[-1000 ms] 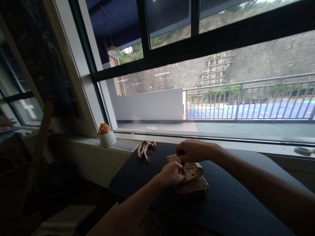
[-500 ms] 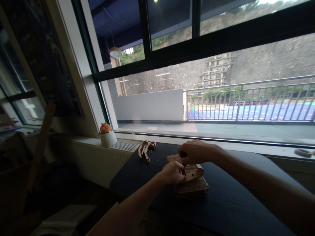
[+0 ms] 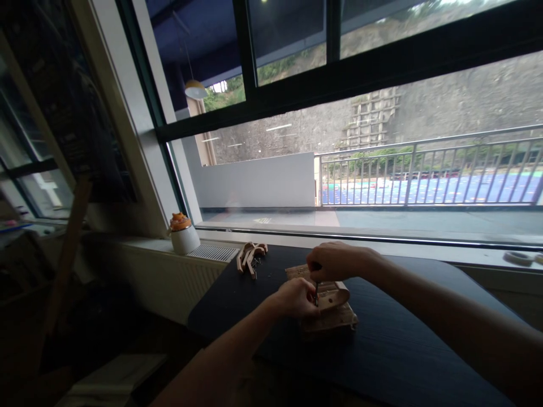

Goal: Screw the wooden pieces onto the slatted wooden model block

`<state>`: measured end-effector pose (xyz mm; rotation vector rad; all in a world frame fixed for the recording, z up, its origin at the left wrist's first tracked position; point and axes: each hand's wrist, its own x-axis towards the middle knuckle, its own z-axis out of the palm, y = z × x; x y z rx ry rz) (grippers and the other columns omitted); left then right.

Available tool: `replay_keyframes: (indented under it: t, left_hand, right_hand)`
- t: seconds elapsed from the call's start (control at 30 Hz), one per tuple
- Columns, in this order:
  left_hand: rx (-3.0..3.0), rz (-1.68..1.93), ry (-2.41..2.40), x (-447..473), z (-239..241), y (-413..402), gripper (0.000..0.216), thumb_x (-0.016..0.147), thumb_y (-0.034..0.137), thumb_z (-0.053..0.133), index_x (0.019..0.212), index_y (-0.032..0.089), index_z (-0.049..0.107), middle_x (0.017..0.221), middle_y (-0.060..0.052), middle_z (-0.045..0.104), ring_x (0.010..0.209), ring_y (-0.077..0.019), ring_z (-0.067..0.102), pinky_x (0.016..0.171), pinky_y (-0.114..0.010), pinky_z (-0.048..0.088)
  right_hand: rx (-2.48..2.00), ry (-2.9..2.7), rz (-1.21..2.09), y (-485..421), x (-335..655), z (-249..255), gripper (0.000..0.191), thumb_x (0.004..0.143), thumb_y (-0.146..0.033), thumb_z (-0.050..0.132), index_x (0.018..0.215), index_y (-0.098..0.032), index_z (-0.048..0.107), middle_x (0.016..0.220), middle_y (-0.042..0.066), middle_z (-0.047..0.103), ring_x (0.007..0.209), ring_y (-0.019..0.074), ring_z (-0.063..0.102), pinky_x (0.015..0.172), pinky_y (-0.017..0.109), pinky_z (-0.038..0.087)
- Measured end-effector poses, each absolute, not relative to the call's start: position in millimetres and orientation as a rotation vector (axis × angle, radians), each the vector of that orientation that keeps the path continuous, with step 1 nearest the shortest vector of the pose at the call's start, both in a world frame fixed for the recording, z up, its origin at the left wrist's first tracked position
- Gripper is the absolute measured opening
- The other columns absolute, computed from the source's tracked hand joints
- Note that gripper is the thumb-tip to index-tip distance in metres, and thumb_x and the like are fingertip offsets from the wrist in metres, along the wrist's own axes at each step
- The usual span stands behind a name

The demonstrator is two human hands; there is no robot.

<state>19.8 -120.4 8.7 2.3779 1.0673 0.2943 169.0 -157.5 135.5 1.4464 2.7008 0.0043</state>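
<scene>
My right hand is closed around the top of a thin dark upright tool, perhaps a screwdriver; its handle is hidden in my fist. Its shaft points down at a curved wooden piece with a hole in it. My left hand grips the left end of that piece, fingers close by the tool's tip. Under both hands lies a rough wooden block on the dark table. The tip itself is hidden behind my left fingers.
Several curved wooden pieces and small screws lie at the table's far left. A white jar with an orange top stands on the sill left of them. A roll of tape rests on the right sill.
The view has shifted slightly. More of the tool's shaft shows between my hands now. Both hands stay at the wooden piece, nearly in the same place.
</scene>
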Motion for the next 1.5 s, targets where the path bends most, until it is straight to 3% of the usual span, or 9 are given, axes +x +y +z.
replay_keyframes:
  t: [0.47,0.9,1.5]
  left_hand:
    - [2.430,0.242,1.101,21,15,-123,0.028,0.063,0.033,0.069,0.086,0.018,0.073,0.074,0.000,0.068,0.069,-0.0158,0.060,0.057,-0.020,0.042]
    - [2.468,0.178,1.229,20,28,-137,0.030,0.062,0.036,0.071,0.089,0.024,0.071,0.083,0.002,0.070,0.084,-0.0198,0.062,0.084,-0.029,0.042]
    - [2.442,0.176,1.175,21,13,-120,0.032,0.059,0.031,0.072,0.090,0.020,0.072,0.077,0.000,0.067,0.071,-0.0166,0.061,0.063,-0.022,0.043]
  right_hand:
    - [1.393,2.693,-0.099,-161,163,138,0.021,0.069,-0.026,0.057,0.085,-0.018,0.070,0.081,0.004,0.069,0.069,0.0154,0.057,0.054,0.024,0.035]
    - [1.363,2.689,-0.051,-168,154,140,0.021,0.069,-0.024,0.058,0.083,-0.017,0.072,0.080,0.006,0.070,0.068,0.0171,0.058,0.054,0.026,0.035]
    - [1.364,2.689,-0.094,-167,151,140,0.022,0.070,-0.023,0.057,0.085,-0.015,0.071,0.080,0.006,0.069,0.066,0.0151,0.057,0.053,0.024,0.035]
